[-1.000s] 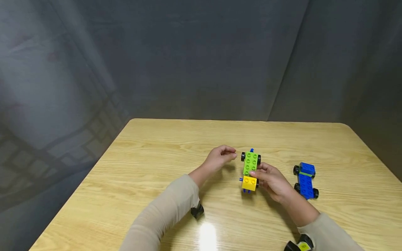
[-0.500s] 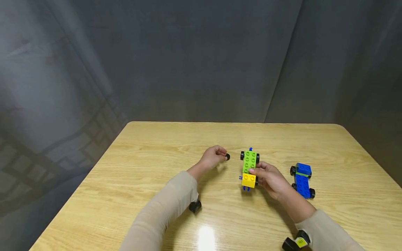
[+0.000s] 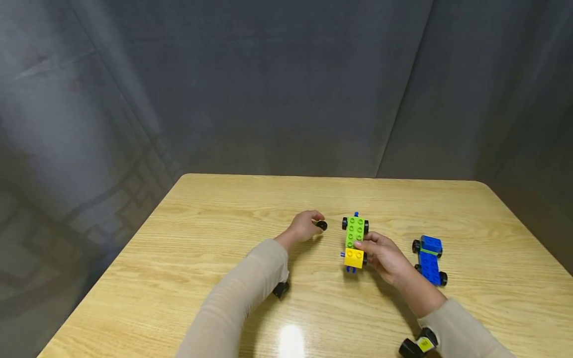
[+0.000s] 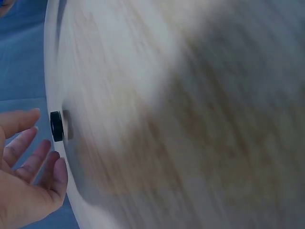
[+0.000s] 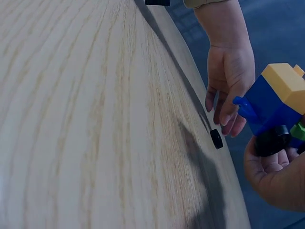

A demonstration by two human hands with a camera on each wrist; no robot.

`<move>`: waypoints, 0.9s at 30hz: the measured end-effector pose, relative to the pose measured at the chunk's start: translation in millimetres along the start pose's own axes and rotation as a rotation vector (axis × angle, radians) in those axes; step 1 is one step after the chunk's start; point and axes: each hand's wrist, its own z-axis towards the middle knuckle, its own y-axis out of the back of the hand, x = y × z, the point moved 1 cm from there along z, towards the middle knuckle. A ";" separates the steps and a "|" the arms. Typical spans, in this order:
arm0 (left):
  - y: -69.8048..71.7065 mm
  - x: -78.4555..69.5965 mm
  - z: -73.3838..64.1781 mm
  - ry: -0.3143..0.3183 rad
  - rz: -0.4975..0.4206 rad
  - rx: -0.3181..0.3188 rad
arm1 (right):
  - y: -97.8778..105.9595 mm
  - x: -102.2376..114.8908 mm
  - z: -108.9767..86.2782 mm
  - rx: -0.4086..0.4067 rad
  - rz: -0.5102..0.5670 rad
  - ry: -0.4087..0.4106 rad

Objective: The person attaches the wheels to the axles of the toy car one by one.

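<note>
A toy car (image 3: 355,233) of green and yellow bricks on a blue base hangs just above the table, gripped by my right hand (image 3: 388,258). Black wheels show on it, and a bare blue pin (image 3: 343,254) sticks out at the left by the yellow brick. My left hand (image 3: 306,226) is beside a loose black wheel (image 3: 321,225). In the left wrist view, that wheel (image 4: 56,126) stands on edge on the table, a small gap from the spread fingers. The right wrist view shows the car's blue side (image 5: 271,107) and the left fingers hanging near the wheel.
A blue toy car (image 3: 430,261) with black wheels and a green layer stands on the wooden table (image 3: 233,209) to the right. Black wrist devices sit under both sleeves. A dark grey curtain (image 3: 277,89) hangs behind the table's far edge.
My left hand has drawn slightly left, away from the green and yellow car. A black wheel, unseen one second ago, now shows at its fingertips. The right hand keeps its grip.
</note>
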 end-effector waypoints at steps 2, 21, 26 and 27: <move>-1.2 -0.3 0.9 -0.006 0.041 0.008 | 0.5 -0.7 -0.2 -0.003 -0.002 -0.002; -1.9 1.3 10.8 -0.051 0.378 0.018 | 0.2 -0.3 2.6 -0.005 0.017 -0.003; -2.0 0.9 11.1 -0.038 0.408 0.018 | 1.5 0.4 2.8 -0.010 0.009 -0.003; -2.0 0.4 10.5 -0.031 0.397 0.021 | 1.6 0.4 3.0 -0.008 0.011 -0.003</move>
